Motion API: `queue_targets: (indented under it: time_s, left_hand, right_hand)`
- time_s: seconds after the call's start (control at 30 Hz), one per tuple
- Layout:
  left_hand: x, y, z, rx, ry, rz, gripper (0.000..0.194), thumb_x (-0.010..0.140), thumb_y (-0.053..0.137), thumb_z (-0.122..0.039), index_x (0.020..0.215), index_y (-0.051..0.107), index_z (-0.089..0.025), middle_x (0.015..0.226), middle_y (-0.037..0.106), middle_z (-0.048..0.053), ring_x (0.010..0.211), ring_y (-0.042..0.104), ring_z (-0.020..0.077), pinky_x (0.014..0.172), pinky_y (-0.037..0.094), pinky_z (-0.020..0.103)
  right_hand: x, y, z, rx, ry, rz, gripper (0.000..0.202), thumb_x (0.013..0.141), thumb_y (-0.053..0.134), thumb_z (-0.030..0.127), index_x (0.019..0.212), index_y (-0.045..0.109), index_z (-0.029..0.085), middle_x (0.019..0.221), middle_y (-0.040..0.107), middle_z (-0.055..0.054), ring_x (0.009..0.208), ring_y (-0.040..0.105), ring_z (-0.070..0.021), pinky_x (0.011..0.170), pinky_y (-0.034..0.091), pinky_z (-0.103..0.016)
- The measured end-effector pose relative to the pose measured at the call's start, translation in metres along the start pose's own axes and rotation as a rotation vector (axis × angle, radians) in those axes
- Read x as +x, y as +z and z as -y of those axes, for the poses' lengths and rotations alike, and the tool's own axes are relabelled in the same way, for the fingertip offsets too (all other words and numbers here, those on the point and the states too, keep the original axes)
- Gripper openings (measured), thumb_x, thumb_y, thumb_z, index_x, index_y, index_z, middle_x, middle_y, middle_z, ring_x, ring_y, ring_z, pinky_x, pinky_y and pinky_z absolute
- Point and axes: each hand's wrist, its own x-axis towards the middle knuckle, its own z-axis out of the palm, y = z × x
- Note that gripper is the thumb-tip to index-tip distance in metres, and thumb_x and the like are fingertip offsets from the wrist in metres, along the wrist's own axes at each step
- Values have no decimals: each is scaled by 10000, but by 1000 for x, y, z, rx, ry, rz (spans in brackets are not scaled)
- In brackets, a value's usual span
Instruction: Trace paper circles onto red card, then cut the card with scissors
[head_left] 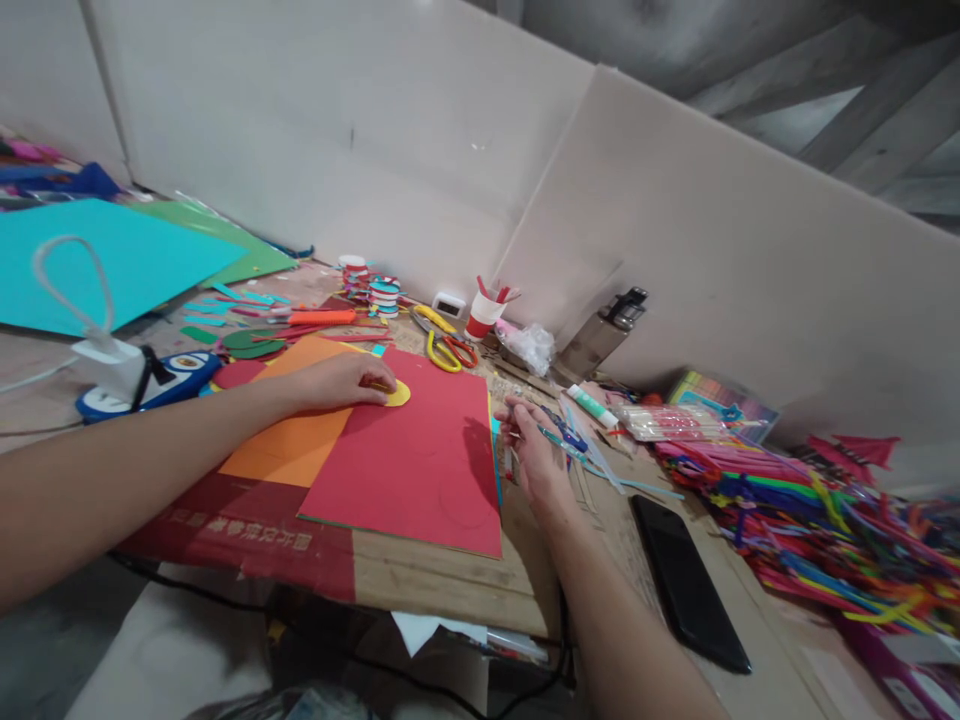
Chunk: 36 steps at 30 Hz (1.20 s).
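Head view shows the left hand (345, 382) with its fingertips at a yellow disc (399, 394), which lies on a red sheet (412, 450) between the two hands. The fingers cover the disc's left part, so I cannot tell whether they pinch it or only press on it. Under the left hand and toward its wrist, an orange sheet (289, 440) is partly hidden by the forearm and the red sheet.

The right hand (532, 450), just beside the red sheet's right edge, has its fingers closed around a light-blue pen (559, 440); the pen's tip is hard to make out. A faint curved line is barely visible on the red sheet, nearer the wearer than the disc.

Beyond the left fingertips, yellow-handled cutters (442, 350) overlap orange-handled scissors (463, 352), their outlines tangled. Farther off, between the hands, stands a cup (484, 315) of red sticks. Past the right hand lies a green-and-white tube (592, 407); blue items beside the fingers are too blurred to name. Right of the right forearm rests a black phone (690, 585). Beyond it, a heap of coloured strips (795, 510) is cut off by the frame. Left of the left wrist, behind the forearm, a blue device (191, 375) is partly covered by a white plug (112, 370).
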Motion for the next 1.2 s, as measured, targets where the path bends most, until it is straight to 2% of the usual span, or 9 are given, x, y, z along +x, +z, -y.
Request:
queue_targets:
  time_s: [0.2, 0.43, 0.53, 0.73, 0.9, 1.03, 1.2]
  left_hand:
    - [2, -2, 1, 17, 17, -1, 284, 882, 533, -328, 1018, 751, -207, 1139, 734, 64, 1041, 663, 209, 927, 478, 296]
    - [4, 3, 2, 36, 25, -17, 272, 878, 546, -345, 1008, 751, -220, 1144, 734, 55, 1051, 661, 209, 936, 477, 298]
    - [3, 4, 4, 19, 18, -21, 279, 872, 550, -362, 1013, 747, -225, 1130, 737, 50, 1055, 659, 205, 948, 478, 293]
    - [4, 6, 6, 13, 8, -29, 275, 857, 548, -365, 989, 742, -221, 1109, 737, 47, 1037, 666, 206, 958, 476, 295]
    - [6, 6, 10, 29, 15, -20, 289, 843, 546, -381, 981, 743, -220, 1107, 734, 45, 1038, 665, 210, 958, 478, 301]
    - [5, 5, 8, 39, 4, -15, 309, 851, 546, -404, 1001, 747, -223, 1129, 731, 44, 1053, 659, 204, 977, 471, 299]
    - [4, 3, 5, 43, 10, -11, 327, 868, 539, -444, 1011, 748, -236, 1146, 730, 34, 1066, 654, 204, 980, 468, 299]
  right_hand:
    - [-1, 1, 3, 97, 80, -18, 376, 772, 654, 517, 974, 690, 202, 828, 723, -38, 664, 622, -128, 592, 493, -249]
    - [0, 2, 9, 184, 63, -138, 416, 769, 605, 572, 937, 661, 196, 759, 691, -33, 660, 630, -146, 587, 476, -261]
    - [1, 2, 10, 188, 59, -152, 421, 767, 589, 580, 942, 649, 202, 732, 684, -26, 633, 622, -146, 577, 468, -264]
    - [0, 0, 5, 51, 38, -90, 450, 817, 539, 619, 945, 667, 207, 784, 743, -56, 670, 652, -165, 600, 477, -271]
    - [-7, 1, 14, -135, 55, 80, 495, 851, 500, 646, 978, 691, 208, 812, 764, -69, 635, 630, -169, 573, 457, -277]
    - [-13, -3, 32, -228, -27, 158, 464, 891, 475, 609, 1009, 693, 218, 842, 769, -66, 624, 619, -186, 592, 469, -311]
    - [-11, -15, 46, -280, -228, 81, 327, 904, 530, 487, 1001, 690, 219, 874, 766, -63, 906, 679, -238, 831, 498, -371]
